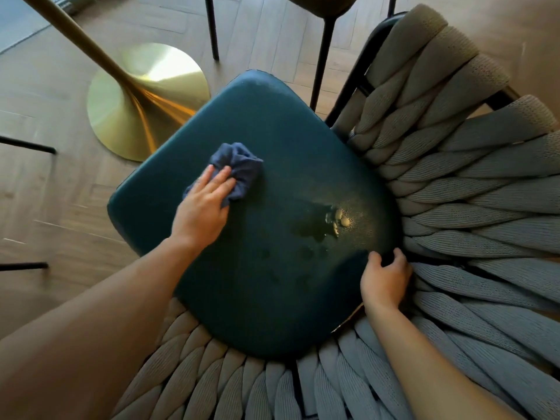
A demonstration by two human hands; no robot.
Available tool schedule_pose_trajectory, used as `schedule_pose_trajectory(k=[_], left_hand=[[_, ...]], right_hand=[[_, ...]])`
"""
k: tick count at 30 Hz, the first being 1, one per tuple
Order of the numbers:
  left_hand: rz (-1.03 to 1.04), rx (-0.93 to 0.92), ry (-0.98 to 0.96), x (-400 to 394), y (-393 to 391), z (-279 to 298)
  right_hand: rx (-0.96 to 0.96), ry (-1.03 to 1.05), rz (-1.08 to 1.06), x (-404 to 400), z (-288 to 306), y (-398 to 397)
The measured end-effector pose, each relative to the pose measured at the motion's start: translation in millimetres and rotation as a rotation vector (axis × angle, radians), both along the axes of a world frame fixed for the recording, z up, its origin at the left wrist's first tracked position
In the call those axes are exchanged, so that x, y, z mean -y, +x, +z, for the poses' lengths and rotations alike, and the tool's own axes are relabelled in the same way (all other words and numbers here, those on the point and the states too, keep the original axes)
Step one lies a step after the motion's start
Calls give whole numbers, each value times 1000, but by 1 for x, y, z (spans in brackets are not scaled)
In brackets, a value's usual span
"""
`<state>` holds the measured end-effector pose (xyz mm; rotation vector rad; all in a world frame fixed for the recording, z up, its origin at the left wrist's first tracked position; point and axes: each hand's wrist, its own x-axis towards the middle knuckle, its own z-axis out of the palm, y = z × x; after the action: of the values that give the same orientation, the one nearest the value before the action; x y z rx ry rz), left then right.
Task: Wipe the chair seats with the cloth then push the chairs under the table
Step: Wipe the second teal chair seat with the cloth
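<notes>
Pressing the crumpled dark blue cloth (239, 169) with flat left hand (201, 207), you have the wet puddle (321, 225) on the teal padded seat (248, 268) to its right, nearer your curled right hand (385, 280).

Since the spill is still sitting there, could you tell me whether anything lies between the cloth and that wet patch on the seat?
Nothing visible does. The crumpled dark blue cloth under the left hand and the wet patch are separated only by bare teal padded seat; the right hand rests at the seat's edge, off that path.

No readable text, label, brand or number anywhere in view.
</notes>
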<state>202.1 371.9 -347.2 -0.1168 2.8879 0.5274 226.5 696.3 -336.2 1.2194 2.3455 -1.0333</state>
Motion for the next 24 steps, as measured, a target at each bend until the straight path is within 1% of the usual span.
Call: schedule_pose_trajectory(k=[4,7,9,11,13,15,16,17,20,21,22,24], left_hand=[[415,41,-9,45,36,5],[632,42,29,56,63,9],[778,64,20,51,76,10],[925,73,7,40,74,10],[1071,65,31,26,54,10],[1171,116,38,10,30,9],[1150,135,28,1,21,8],[1057,135,10,-8,19,6],[530,77,36,-22,46,2],[423,69,59,-19,60,4],[402,73,69,-14,74,6],[566,86,44,-9,87,8]], right_hand=[[22,13,-9,1,1,-3],[28,22,-9,1,0,-2],[28,22,-9,2,0,-2],[33,13,-14,1,0,-3],[35,2,-24,0,-2,-3],[30,1,-37,-1,-3,-3],[28,4,-40,-1,-4,-4],[28,5,-42,0,-4,-4],[42,9,-49,2,-5,-5],[44,6,-49,2,-4,-5],[45,2,-48,1,-4,-5],[47,-6,-46,-1,-3,-5]])
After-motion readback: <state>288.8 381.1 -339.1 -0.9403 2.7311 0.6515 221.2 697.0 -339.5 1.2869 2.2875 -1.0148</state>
